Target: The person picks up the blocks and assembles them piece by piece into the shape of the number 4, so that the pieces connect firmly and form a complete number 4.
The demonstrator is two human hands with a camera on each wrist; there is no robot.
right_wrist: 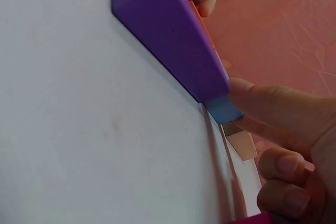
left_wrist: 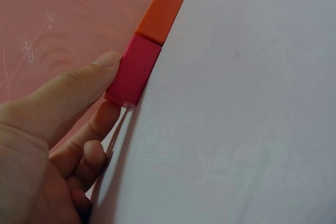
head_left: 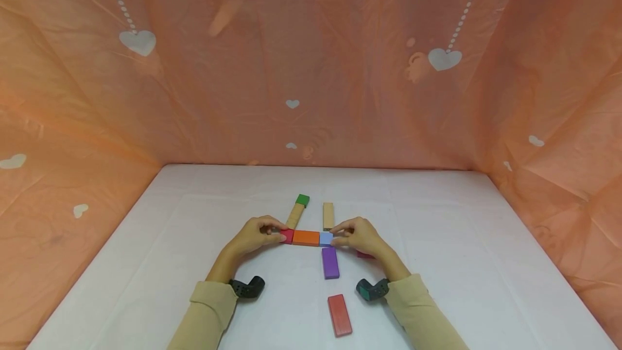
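On the white table a crimson block (head_left: 288,236), an orange block (head_left: 306,238) and a light blue block (head_left: 326,239) lie end to end in a row. My left hand (head_left: 257,234) pinches the crimson block at the row's left end, thumb on its near side. At the right end, my right hand (head_left: 362,235) holds the light blue block between thumb and index finger. Just in front of the blue block lies a purple block (head_left: 330,262). In the left wrist view, the crimson block (left_wrist: 134,70) meets the orange one squarely.
Behind the row lie two plain wooden blocks, one slanted (head_left: 295,215) with a green block (head_left: 303,200) at its far end, one straight (head_left: 328,215). A coral red block (head_left: 339,315) lies nearer me. My right wrist partly hides a dark red block (head_left: 365,255).
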